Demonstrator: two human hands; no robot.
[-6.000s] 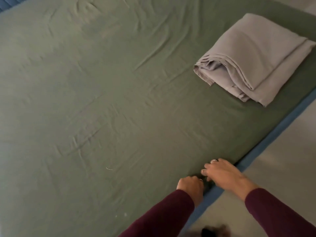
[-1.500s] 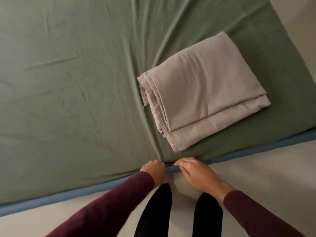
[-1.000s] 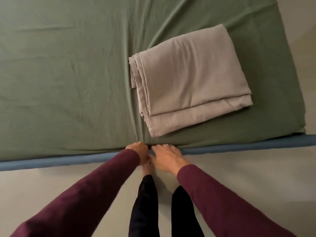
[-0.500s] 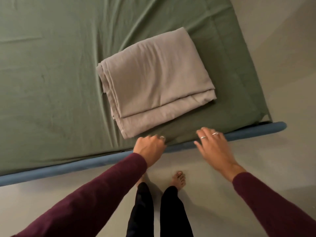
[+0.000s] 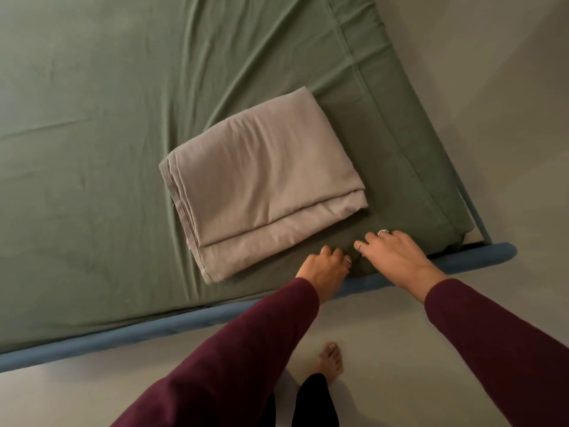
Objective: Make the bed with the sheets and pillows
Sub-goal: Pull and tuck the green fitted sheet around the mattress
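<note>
At green sheet [image 5: 92, 149] edge, both hands [image 5: 363, 260] beside folded sheet [image 5: 264, 180]

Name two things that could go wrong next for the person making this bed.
1. Both hands, left hand and right hand, work the green sheet right beside the folded grey sheet; a pull could drag or unfold it.
2. Creases run across the green sheet; tucking now may lock them in.

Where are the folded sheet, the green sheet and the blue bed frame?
folded sheet [image 5: 264, 180]: head view, middle of its top layer.
green sheet [image 5: 92, 118]: head view, flat part left of the folded one.
blue bed frame [image 5: 138, 332]: head view, near rail.
</note>
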